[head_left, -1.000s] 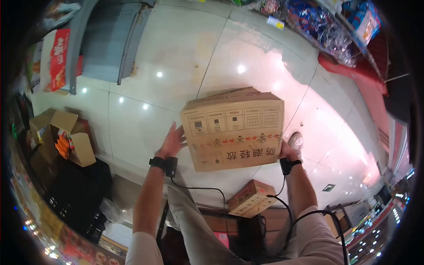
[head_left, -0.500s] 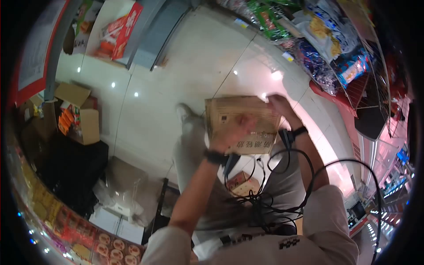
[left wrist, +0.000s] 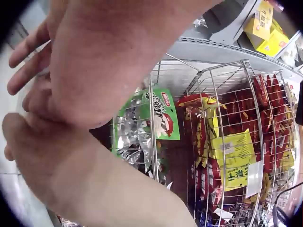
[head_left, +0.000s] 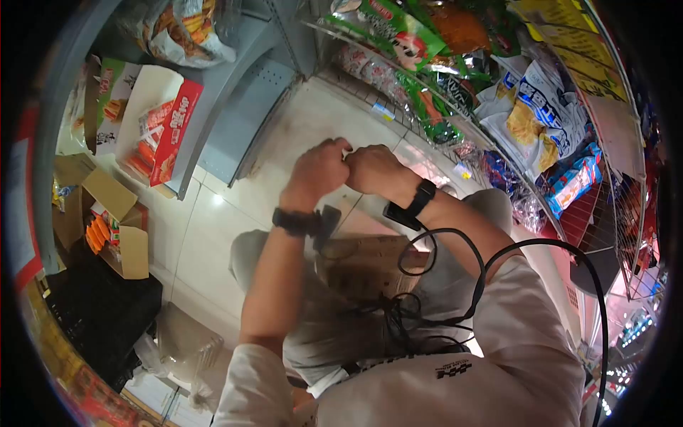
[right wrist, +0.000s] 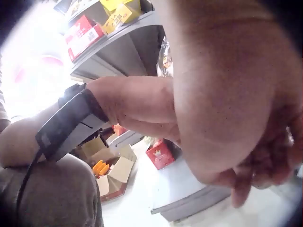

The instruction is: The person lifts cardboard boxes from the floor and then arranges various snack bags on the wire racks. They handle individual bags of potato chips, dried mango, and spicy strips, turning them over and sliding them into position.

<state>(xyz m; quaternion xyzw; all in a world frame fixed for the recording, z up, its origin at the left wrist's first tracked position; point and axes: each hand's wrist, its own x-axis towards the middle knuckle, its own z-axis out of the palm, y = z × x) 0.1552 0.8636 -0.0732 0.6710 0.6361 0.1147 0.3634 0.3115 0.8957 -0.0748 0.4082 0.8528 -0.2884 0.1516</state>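
Observation:
Both hands meet in front of the person, above the floor between the shelving and the knees. In the head view the left hand (head_left: 318, 169) has bent fingers, right beside the right hand (head_left: 377, 169), whose knuckles face up. Loosely spread fingers (left wrist: 31, 59) of the left hand show in the left wrist view. From the right wrist, the fingers (right wrist: 242, 187) of the right hand hang loosely bent, and no held object shows. Below the forearms, a brown cardboard carton (head_left: 363, 267) lies between the knees, partly covered by black cables.
Wire racks of snack bags (head_left: 544, 117) stand on the right, grey shelving (head_left: 245, 107) on the upper left. An open carton (head_left: 135, 249) with orange packets sits on the left, above a black crate (head_left: 99, 306). A black cable (head_left: 597, 299) loops past the right arm.
The carton, between both hands a second ago, now sits lower between the knees. Both hands have left it and come together farther forward. The view has shifted towards the racks.

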